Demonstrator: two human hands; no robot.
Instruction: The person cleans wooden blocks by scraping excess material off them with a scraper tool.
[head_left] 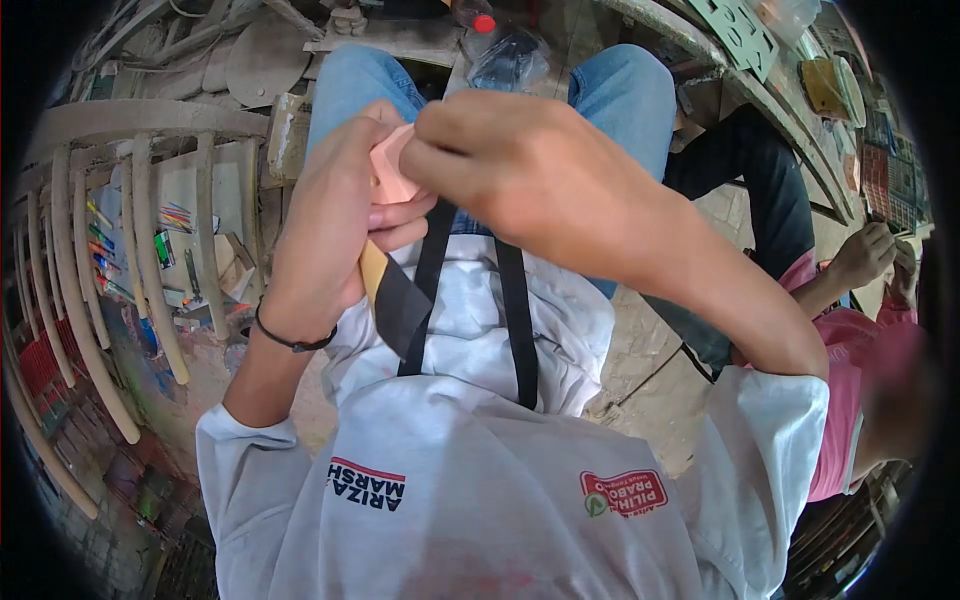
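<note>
A small pink block with flat facets is held between my two hands, above my lap. My left hand is wrapped round its left and lower sides. Against its right side, the curled fingers of my right hand are pressed; their tips are partly hidden. A strip, black on one face and tan on the other, hangs below my left hand, its upper end hidden by that hand.
A slatted wooden piece stands at the left, with coloured pens behind it. Clear plastic lies beyond my knees. At the right, a person in pink sits near a wooden bench.
</note>
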